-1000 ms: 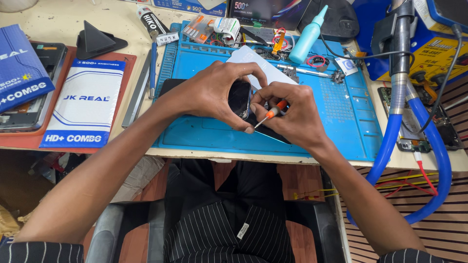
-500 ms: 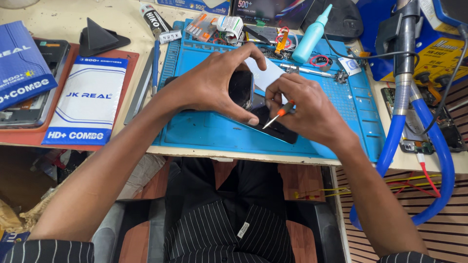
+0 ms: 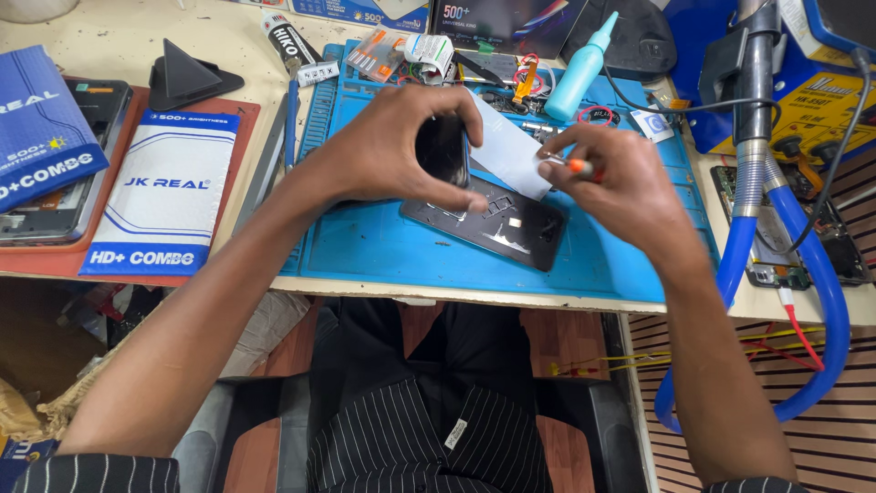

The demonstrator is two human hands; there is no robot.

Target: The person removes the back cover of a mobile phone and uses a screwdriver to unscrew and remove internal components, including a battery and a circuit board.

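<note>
Head view: left hand (image 3: 388, 151) is raised over the blue work mat (image 3: 383, 246), wrist bent, fingers curled round a small dark phone part (image 3: 443, 148) held upright on edge; its grip is clamped on that part, thumb low by the part's bottom corner. Right hand (image 3: 620, 183) sits just right of it, fingers pinched together on a small orange-handled screwdriver (image 3: 577, 167), tip pointing left toward the part; tip itself too small to make out. Both forearms come in from the near edge of the surface.

Under and between the hands lies a dark phone body (image 3: 497, 226), flat on the mat, angled toward the mat's near-right part. A white sheet (image 3: 506, 151) lies behind it, partly hidden by the left hand's fingers.

Around: teal squeeze bottle (image 3: 584, 68) upright at mat's far edge; small parts packs (image 3: 397, 53) at far-left of mat; black triangular stand (image 3: 187, 78) and a blue-white box (image 3: 164, 192) on the surface left of the mat; blue hose (image 3: 803, 274) loops off the right edge, w/ a blue-yellow machine (image 3: 821, 91) at the far-right corner.

Open room: bare mat along its near edge & near-left corner. Far edge is crowded; the right side is tight by the hose.
</note>
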